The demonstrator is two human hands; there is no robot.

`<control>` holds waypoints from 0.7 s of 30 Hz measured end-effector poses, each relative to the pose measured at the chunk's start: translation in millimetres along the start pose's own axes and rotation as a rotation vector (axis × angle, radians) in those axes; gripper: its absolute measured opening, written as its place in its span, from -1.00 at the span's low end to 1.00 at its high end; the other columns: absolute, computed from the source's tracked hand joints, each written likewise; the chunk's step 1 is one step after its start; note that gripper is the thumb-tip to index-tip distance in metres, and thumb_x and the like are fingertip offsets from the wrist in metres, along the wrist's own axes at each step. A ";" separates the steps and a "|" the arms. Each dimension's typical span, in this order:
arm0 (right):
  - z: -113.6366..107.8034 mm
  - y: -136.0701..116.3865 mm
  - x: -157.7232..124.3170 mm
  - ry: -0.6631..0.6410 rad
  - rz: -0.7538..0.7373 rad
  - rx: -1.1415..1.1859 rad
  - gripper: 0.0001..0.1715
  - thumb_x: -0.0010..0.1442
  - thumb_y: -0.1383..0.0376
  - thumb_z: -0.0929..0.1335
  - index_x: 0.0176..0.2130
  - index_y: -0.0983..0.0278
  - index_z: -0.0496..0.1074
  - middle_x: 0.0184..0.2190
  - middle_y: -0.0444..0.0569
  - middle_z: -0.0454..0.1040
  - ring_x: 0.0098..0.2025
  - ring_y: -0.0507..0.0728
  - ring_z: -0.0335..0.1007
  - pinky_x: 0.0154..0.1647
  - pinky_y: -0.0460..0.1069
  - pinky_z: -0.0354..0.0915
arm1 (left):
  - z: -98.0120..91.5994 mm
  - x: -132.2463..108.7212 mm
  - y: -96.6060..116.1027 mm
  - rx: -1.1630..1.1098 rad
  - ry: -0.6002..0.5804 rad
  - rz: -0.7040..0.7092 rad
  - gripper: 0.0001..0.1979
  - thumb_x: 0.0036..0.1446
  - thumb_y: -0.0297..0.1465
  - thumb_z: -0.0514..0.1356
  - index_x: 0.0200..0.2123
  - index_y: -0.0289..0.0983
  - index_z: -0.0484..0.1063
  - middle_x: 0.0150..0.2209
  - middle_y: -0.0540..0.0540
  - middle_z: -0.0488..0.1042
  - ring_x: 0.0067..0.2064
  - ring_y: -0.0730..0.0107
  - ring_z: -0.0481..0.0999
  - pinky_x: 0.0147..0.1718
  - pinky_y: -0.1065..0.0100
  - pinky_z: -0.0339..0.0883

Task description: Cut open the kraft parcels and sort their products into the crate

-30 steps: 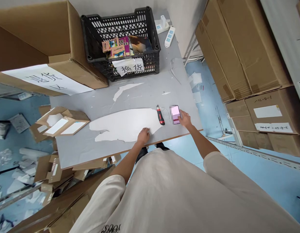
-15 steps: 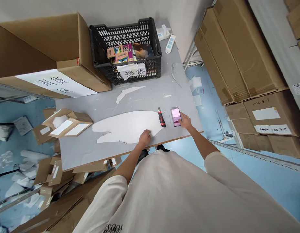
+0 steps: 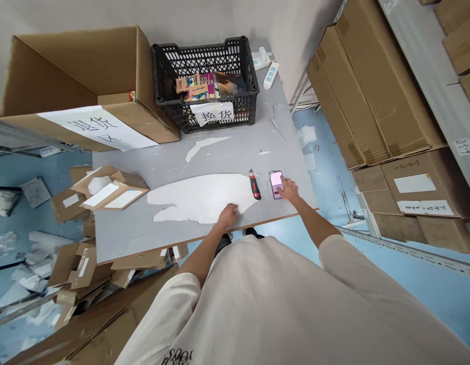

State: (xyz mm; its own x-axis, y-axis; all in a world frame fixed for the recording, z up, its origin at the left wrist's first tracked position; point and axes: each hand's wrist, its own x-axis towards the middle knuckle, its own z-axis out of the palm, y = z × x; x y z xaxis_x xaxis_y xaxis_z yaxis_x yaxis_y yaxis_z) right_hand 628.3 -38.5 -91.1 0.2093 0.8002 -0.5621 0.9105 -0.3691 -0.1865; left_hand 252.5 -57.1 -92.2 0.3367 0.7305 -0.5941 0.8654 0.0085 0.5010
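A smartphone with a lit pink and white screen lies on the grey table near its right end. My right hand is over the phone's right side, fingers apart, with the thumb and a finger at the screen. My left hand rests by the front edge, its fingers curled in and nothing visible in them. Under its fingertips is a broad white patch with ragged edges; I cannot tell if it is a sheet or torn table covering. Between the hands lies a red and black utility knife.
At the back stand a large open carton and a black plastic crate holding several small packages. A small opened box sits at the left. Power strips lie in the far corner. Stacked cartons line the right.
The view has shifted slightly. My right hand's fingers have moved a little over the phone's screen, with a finger now nearer its top. The left hand has stayed in place.
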 end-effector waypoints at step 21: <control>5.3 19.3 -1.8 0.023 -0.019 0.149 -0.10 0.52 0.04 0.22 0.66 0.23 -0.02 0.62 0.18 0.15 0.60 0.45 0.06 0.53 0.35 0.19 | 6.7 3.2 -6.1 -0.028 0.024 0.034 -0.52 0.29 -0.50 0.16 0.25 -0.27 0.55 0.34 -0.29 0.51 0.30 0.00 0.57 0.32 0.09 0.45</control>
State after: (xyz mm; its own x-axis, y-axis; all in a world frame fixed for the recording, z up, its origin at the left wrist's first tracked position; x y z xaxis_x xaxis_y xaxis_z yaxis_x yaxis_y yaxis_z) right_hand 643.6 -49.5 -97.9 0.2022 0.8175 -0.5393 0.8515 -0.4188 -0.3156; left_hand 250.8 -59.4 -101.4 0.3563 0.7470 -0.5614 0.8428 0.0025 0.5383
